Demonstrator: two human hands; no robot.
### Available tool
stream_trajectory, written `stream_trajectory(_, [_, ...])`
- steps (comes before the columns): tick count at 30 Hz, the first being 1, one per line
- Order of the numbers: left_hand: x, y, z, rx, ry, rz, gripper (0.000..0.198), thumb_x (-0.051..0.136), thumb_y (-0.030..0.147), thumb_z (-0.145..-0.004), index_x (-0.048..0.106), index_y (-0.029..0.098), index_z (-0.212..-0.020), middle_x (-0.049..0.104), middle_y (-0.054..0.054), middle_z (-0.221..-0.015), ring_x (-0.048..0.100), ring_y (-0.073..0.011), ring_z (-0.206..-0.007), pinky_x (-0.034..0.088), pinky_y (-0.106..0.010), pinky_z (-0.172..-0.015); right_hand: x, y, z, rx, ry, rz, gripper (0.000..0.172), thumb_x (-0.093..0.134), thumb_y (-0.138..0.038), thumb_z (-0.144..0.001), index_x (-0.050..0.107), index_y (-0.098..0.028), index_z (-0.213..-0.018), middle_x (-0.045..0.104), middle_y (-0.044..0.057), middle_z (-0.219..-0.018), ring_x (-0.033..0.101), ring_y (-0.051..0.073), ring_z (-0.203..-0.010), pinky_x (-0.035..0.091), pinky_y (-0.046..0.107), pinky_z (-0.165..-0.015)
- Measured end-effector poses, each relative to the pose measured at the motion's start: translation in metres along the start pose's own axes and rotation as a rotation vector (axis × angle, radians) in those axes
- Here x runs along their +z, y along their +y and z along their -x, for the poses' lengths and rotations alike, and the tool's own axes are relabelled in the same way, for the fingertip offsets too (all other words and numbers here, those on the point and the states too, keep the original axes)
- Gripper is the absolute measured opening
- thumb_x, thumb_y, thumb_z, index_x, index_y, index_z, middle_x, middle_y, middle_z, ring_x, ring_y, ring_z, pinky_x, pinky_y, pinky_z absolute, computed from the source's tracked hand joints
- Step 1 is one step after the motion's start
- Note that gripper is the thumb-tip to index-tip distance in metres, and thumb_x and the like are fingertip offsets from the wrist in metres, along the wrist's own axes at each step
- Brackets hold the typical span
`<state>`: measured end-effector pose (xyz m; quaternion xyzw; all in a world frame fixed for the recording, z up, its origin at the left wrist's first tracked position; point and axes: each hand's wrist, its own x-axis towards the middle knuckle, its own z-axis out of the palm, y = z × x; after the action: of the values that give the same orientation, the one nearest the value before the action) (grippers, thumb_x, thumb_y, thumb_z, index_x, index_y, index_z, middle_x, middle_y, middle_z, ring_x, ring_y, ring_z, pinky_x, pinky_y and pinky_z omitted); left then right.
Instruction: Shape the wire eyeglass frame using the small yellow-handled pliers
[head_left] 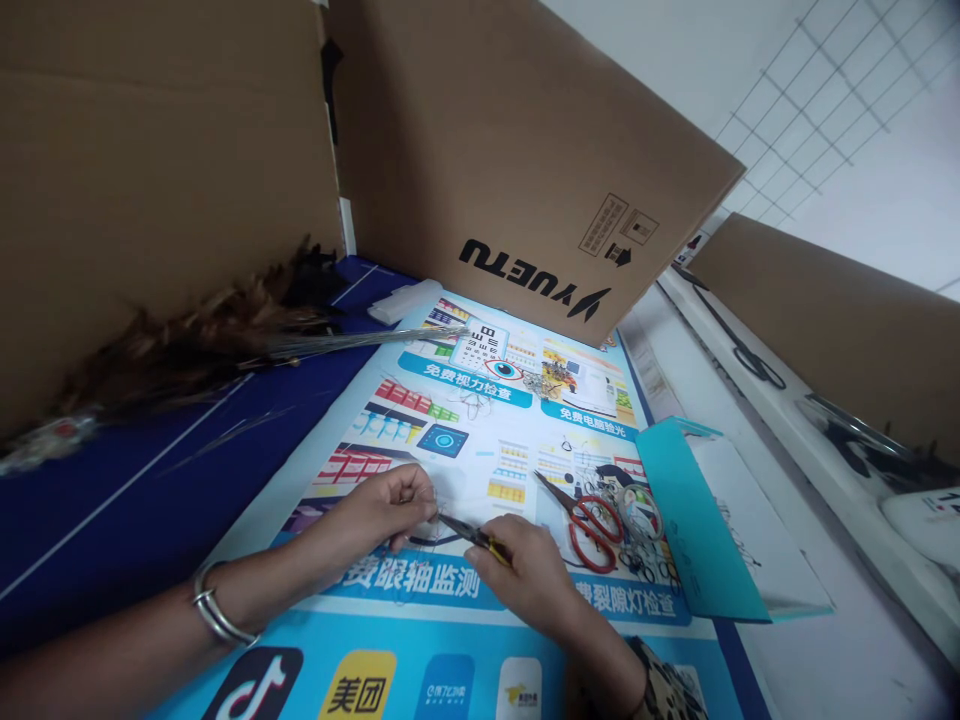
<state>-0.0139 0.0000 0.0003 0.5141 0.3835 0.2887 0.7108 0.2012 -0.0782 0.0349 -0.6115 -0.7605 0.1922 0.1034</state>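
Observation:
My right hand [525, 575] is wrapped round the yellow and black handles of long-nose pliers [463, 528]. Their dark jaws point left and meet the fingertips of my left hand [401, 505]. Those left fingers are pinched together on something too small and thin to make out. Both hands are above a printed poster sheet [420, 625]. Right of the pliers lie scissors with red handles [596, 530], blades towards the upper left. Beside them is a heap of small metal rings and wire pieces [649, 550].
A bundle of thin wires [367, 340] lies at the back left, near brown feathers [187, 335]. An open turquoise box [686, 530] stands on the right. Cardboard panels [487, 130] rise behind. A small pile of metal bits [540, 384] lies farther back on the poster.

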Motion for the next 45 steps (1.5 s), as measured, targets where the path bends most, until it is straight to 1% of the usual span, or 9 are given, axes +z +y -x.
stream_trajectory(4, [0.001,0.001,0.001,0.001,0.026,0.0,0.024,0.068,0.036,-0.077,0.052,0.019,-0.071,0.048,0.009,-0.054,0.041,-0.0068,-0.04,0.03,-0.019,-0.043,0.003,-0.002,0.004,-0.013,0.07,0.117,0.016,0.062,-0.036,-0.09,0.063,-0.021,-0.095,0.065,0.003,-0.091,0.061,0.019,-0.084,0.039,0.026,-0.067])
stream_trajectory(8, [0.003,-0.002,0.0,0.004,0.062,0.016,0.025,0.068,0.036,-0.076,0.051,0.02,-0.07,0.048,0.009,-0.053,0.042,-0.0072,-0.04,0.032,-0.02,-0.042,0.008,-0.007,0.007,-0.046,0.159,0.269,0.017,0.06,-0.037,-0.09,0.062,-0.019,-0.09,0.063,0.006,-0.089,0.057,0.022,-0.085,0.039,0.031,-0.071])
stream_trajectory(14, [0.006,-0.008,0.001,-0.002,0.112,0.077,0.023,0.068,0.034,-0.077,0.051,0.02,-0.072,0.05,0.01,-0.053,0.044,-0.0072,-0.039,0.032,-0.02,-0.042,0.011,-0.011,0.007,-0.091,0.244,0.412,0.017,0.06,-0.037,-0.091,0.059,-0.02,-0.086,0.061,0.006,-0.084,0.054,0.023,-0.079,0.036,0.033,-0.065])
stream_trajectory(18, [0.009,-0.004,0.006,-0.027,0.135,0.122,0.024,0.069,0.035,-0.077,0.05,0.02,-0.072,0.052,0.009,-0.055,0.044,-0.0072,-0.039,0.032,-0.019,-0.042,0.012,-0.01,0.007,-0.117,0.275,0.458,0.016,0.06,-0.036,-0.091,0.058,-0.021,-0.087,0.06,0.005,-0.083,0.053,0.023,-0.077,0.035,0.033,-0.064])
stream_trajectory(23, [0.012,0.003,0.011,-0.026,0.144,0.112,0.026,0.069,0.037,-0.075,0.05,0.02,-0.071,0.053,0.007,-0.057,0.043,-0.0078,-0.041,0.031,-0.02,-0.044,0.012,-0.008,0.007,-0.134,0.272,0.452,0.016,0.061,-0.036,-0.091,0.058,-0.021,-0.087,0.06,0.005,-0.082,0.053,0.022,-0.078,0.035,0.032,-0.063])
stream_trajectory(28, [0.01,-0.002,0.01,-0.005,0.129,0.1,0.028,0.07,0.039,-0.075,0.051,0.02,-0.07,0.051,0.008,-0.056,0.043,-0.0082,-0.043,0.031,-0.021,-0.045,0.011,-0.008,0.006,-0.119,0.24,0.404,0.015,0.06,-0.035,-0.09,0.059,-0.021,-0.085,0.06,0.005,-0.082,0.055,0.021,-0.078,0.037,0.031,-0.063])
stream_trajectory(32, [0.007,-0.007,0.01,0.027,0.116,0.077,0.028,0.069,0.039,-0.078,0.051,0.019,-0.072,0.052,0.007,-0.061,0.043,-0.0079,-0.046,0.031,-0.021,-0.047,0.013,-0.007,0.006,-0.107,0.222,0.356,0.015,0.059,-0.035,-0.09,0.059,-0.021,-0.084,0.061,0.004,-0.083,0.057,0.021,-0.079,0.037,0.03,-0.063])
stream_trajectory(39, [0.008,-0.008,0.011,0.028,0.136,0.046,0.03,0.068,0.04,-0.079,0.048,0.02,-0.072,0.052,0.007,-0.06,0.043,-0.0086,-0.047,0.031,-0.022,-0.048,0.014,-0.005,0.006,-0.097,0.214,0.314,0.013,0.059,-0.033,-0.091,0.059,-0.021,-0.085,0.063,0.004,-0.084,0.057,0.02,-0.077,0.035,0.028,-0.062])
stream_trajectory(45, [0.005,-0.009,0.009,0.038,0.092,0.033,0.029,0.066,0.041,-0.082,0.049,0.019,-0.074,0.049,0.008,-0.056,0.041,-0.0082,-0.046,0.03,-0.021,-0.048,0.013,-0.006,0.006,-0.071,0.2,0.311,0.014,0.059,-0.034,-0.091,0.059,-0.021,-0.086,0.062,0.004,-0.085,0.057,0.02,-0.078,0.036,0.029,-0.063])
